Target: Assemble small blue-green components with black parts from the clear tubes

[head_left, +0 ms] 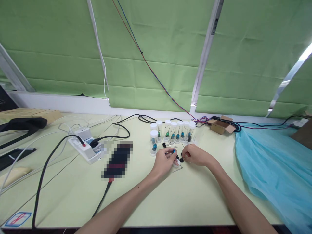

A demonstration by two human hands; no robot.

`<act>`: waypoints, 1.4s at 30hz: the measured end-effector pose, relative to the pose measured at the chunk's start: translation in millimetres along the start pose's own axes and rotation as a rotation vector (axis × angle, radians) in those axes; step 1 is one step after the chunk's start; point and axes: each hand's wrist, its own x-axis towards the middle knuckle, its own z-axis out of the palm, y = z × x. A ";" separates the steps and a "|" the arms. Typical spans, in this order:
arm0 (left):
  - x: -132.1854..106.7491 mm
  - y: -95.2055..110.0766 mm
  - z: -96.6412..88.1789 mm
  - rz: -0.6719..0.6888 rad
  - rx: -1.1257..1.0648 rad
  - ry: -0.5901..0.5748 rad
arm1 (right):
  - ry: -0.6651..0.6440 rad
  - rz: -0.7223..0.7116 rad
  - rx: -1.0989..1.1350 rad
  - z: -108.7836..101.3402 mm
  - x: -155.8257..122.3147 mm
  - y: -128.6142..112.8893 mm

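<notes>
My left hand (165, 161) is closed, thumb and fingers pinching a small blue knob-like piece (174, 151) with a thin metal wire standing up from it. A white round cap (176, 163) shows just under these fingers. My right hand (195, 154) is closed beside it, its curled fingertips down by a small black disc-like piece (181, 160); what they grip is hidden. A bent metal wire (177, 169) lies in front of the hands. Behind them stand several clear tubes with white caps (174, 124), holding blue or green pieces with wires. One tube (154, 143) stands nearest my left hand.
A dark, pixelated device (118, 161) with a cable lies left of my left arm. Beyond it is a white power strip (86, 146) with plugs and cables. An open cardboard box (221, 125) sits at the back right, near a blue plastic sheet (273, 162) draped over the table.
</notes>
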 end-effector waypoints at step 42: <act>-2.7 1.6 1.1 -0.015 -0.017 -0.016 | 0.058 0.118 -0.011 2.1 0.8 4.1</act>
